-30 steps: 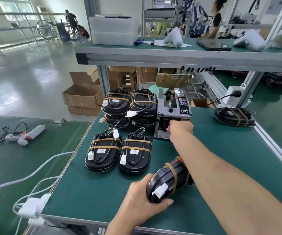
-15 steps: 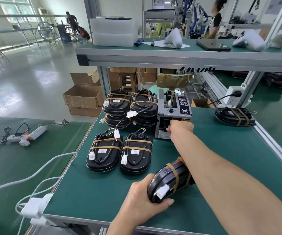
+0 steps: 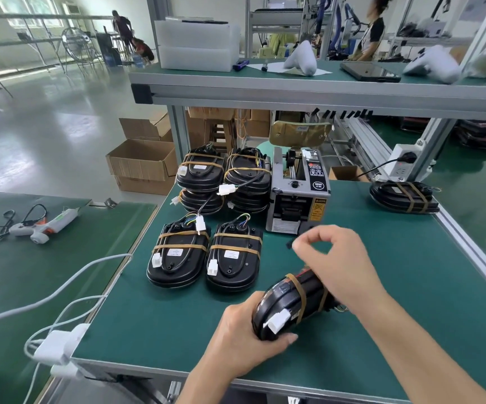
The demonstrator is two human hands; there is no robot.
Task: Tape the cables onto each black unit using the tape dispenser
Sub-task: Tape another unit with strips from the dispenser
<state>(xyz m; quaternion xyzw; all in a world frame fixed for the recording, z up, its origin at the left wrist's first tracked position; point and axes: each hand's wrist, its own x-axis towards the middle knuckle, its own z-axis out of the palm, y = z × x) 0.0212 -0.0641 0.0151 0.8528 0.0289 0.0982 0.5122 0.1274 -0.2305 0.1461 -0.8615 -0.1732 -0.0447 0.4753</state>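
My left hand [image 3: 244, 336] grips a black unit [image 3: 288, 304] tilted on its edge on the green table [image 3: 163, 325]; a white connector and tan tape bands show on it. My right hand [image 3: 327, 255] hovers above that unit and pinches a small dark piece of tape [image 3: 290, 244] between thumb and forefinger. The grey tape dispenser [image 3: 298, 196] stands just behind the hand. Two taped black units [image 3: 177, 255] [image 3: 234, 258] lie flat to the left, and two stacks of taped units [image 3: 201, 177] [image 3: 247, 179] sit behind them.
Another taped black unit [image 3: 403, 196] lies at the table's far right near a power strip [image 3: 405, 163]. A glue gun [image 3: 43, 225] and white cables [image 3: 60, 342] lie on the left table. An overhead shelf [image 3: 294, 88] spans the bench. Cardboard boxes [image 3: 142, 164] stand on the floor.
My right hand has pulled back from the dispenser's outlet toward the held unit, now pinching a piece of tape. The left hand keeps its grip on the unit.
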